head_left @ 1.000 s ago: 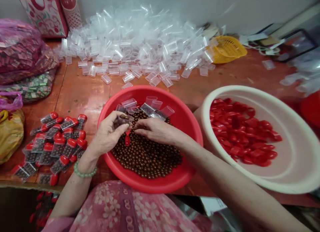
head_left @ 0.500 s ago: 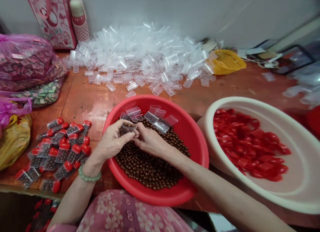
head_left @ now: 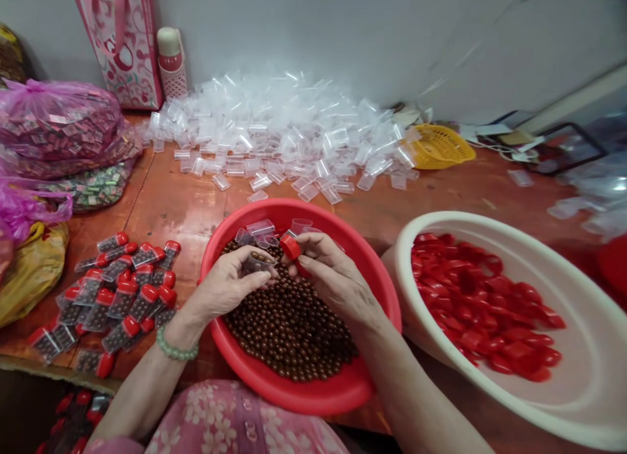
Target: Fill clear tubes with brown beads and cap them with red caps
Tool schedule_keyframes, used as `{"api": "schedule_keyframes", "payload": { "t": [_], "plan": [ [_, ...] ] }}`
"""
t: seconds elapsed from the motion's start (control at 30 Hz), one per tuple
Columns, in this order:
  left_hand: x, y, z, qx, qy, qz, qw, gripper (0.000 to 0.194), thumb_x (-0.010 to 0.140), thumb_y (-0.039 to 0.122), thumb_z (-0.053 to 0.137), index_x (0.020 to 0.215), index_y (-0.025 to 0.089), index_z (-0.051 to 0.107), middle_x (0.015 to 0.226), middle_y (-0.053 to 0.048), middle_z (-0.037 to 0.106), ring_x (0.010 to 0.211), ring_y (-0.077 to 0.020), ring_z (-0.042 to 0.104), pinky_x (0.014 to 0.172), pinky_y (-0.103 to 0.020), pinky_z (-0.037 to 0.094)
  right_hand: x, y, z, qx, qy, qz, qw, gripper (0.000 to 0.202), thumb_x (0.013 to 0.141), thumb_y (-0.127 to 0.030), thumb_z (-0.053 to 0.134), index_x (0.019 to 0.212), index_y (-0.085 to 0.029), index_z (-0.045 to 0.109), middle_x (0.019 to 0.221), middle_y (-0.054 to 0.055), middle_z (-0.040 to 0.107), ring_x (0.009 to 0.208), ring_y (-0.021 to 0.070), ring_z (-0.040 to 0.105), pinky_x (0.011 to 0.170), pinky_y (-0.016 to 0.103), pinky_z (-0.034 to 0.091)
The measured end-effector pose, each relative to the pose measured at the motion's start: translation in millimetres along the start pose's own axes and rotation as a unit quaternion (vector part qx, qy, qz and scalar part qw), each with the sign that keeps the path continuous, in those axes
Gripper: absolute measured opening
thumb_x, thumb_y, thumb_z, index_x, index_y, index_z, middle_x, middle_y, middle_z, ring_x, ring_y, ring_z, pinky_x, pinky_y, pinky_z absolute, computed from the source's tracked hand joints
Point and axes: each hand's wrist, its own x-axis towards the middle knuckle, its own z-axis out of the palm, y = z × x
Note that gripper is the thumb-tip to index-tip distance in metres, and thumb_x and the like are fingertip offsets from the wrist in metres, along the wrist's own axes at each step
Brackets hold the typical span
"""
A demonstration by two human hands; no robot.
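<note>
My left hand (head_left: 228, 281) is closed around a small clear container (head_left: 258, 263) with brown balls showing at its open top, over the left part of a red basin (head_left: 385, 297). Just to the right, my right hand (head_left: 333, 274) pinches a red cap (head_left: 290, 246) between thumb and fingers; the cap and the container are apart. Below both hands lie many shiny brown balls (head_left: 294, 336) in the basin, with several clear empty containers (head_left: 261, 228) on top of them near the far rim.
Filled, red-capped containers (head_left: 122, 297) lie at the left beside tied bags (head_left: 59, 124). A cream basin (head_left: 582, 356) of red caps (head_left: 480, 297) stands at the right. Behind are heaped clear containers (head_left: 284, 127), a yellow basket (head_left: 438, 147), a bottle (head_left: 171, 65) and a pink bag (head_left: 122, 49).
My right hand has moved away from the container to the right and now holds a red cap. My left hand still holds the container. The whole view has shifted slightly.
</note>
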Motion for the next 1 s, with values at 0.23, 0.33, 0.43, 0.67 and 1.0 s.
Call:
{"api": "schedule_keyframes", "payload": {
  "t": [0.23, 0.33, 0.43, 0.67, 1.0],
  "plan": [
    [5, 7, 3.6, 0.032, -0.010, 0.016, 0.999, 0.020, 0.078, 0.011, 0.062, 0.097, 0.014, 0.059, 0.088, -0.003, 0.067, 0.083, -0.0111, 0.062, 0.083, -0.026, 0.046, 2, 4, 0, 0.004, -0.002, -0.007, 1.000, 0.022, 0.082, -0.023, 0.048, 0.104, -0.026, 0.045, 0.088, 0.000, 0.053, 0.071, 0.0135, 0.051, 0.065, 0.025, 0.044],
    [5, 5, 3.5, -0.010, -0.020, 0.008, 1.000, 0.024, 0.078, 0.012, 0.063, 0.101, 0.015, 0.059, 0.091, -0.004, 0.068, 0.085, -0.0117, 0.063, 0.084, -0.028, 0.047, 1, 6, -2, -0.005, 0.012, -0.021, 1.000, 0.019, 0.087, -0.029, 0.046, 0.105, -0.026, 0.047, 0.089, 0.001, 0.053, 0.070, 0.0131, 0.051, 0.063, 0.025, 0.045],
    [5, 3, 2.3, -0.050, -0.017, 0.001, 0.999, 0.031, 0.074, 0.008, 0.066, 0.104, 0.015, 0.058, 0.093, -0.004, 0.069, 0.088, -0.0124, 0.064, 0.087, -0.029, 0.047, 1, 8, -3, 0.007, 0.039, -0.039, 0.998, 0.020, 0.092, -0.042, 0.047, 0.103, -0.026, 0.051, 0.080, -0.001, 0.051, 0.061, 0.0117, 0.046, 0.057, 0.024, 0.042],
    [7, -5, -9.1, -0.139, -0.048, -0.029, 0.989, 0.051, 0.066, 0.002, 0.066, 0.114, 0.014, 0.057, 0.101, -0.009, 0.071, 0.094, -0.0167, 0.066, 0.091, -0.033, 0.047, 7, 0, -5, 0.025, 0.065, -0.089, 0.994, 0.017, 0.087, -0.039, 0.064, 0.099, -0.028, 0.060, 0.082, -0.003, 0.059, 0.065, 0.0104, 0.054, 0.060, 0.023, 0.044],
    [12, -7, -16.2, -0.169, -0.071, -0.060, 0.981, 0.043, 0.068, 0.013, 0.070, 0.110, 0.013, 0.062, 0.102, -0.012, 0.072, 0.091, -0.0183, 0.068, 0.085, -0.031, 0.049, 23, -19, -4, -0.123, 0.029, -0.160, 0.979, 0.017, 0.085, -0.024, 0.062, 0.098, -0.024, 0.073, 0.089, 0.002, 0.073, 0.082, 0.0161, 0.067, 0.076, 0.031, 0.054]
  ]
}}
